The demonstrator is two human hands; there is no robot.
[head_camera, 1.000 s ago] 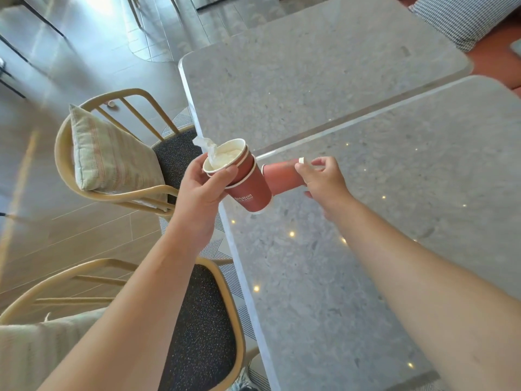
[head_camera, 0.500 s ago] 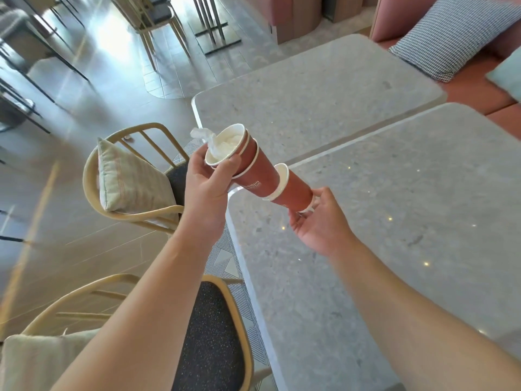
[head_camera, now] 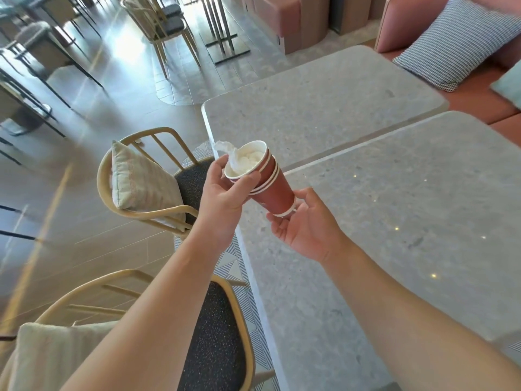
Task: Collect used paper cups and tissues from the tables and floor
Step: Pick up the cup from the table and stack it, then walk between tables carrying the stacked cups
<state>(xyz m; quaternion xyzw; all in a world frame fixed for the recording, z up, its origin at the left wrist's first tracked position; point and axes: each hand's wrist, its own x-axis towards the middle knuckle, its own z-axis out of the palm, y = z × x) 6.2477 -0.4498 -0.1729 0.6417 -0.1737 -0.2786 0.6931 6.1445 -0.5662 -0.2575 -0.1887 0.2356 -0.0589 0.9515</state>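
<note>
Cups [head_camera: 266,179], red paper ones with white rims, are nested into a single stack of what looks like three or four, tilted with the mouth toward the upper left and held in the air just off the near edge of the closer table [head_camera: 408,221]. The left hand [head_camera: 225,198] grips the stack near the rim, thumb curled over the lip of the top cup and fingers wrapped around the far side. The right hand [head_camera: 307,230] cradles the bottom, fingers bent up around the base and the thumb lying along its side, as if seating the lowest cup. Inside the top cup sits a wad of white tissue [head_camera: 242,160], filling most of the mouth, with one twisted end poking out past the rim on the left. Judging by this, collection is well under way: several cups and at least one tissue are gathered into one bundle. Both the closer table and the far table [head_camera: 324,103] show only bare stone in view, and no litter can be made out on the floor [head_camera: 112,88] or the two chairs [head_camera: 158,179], though much of the room lies out of sight, so more may remain.
</note>
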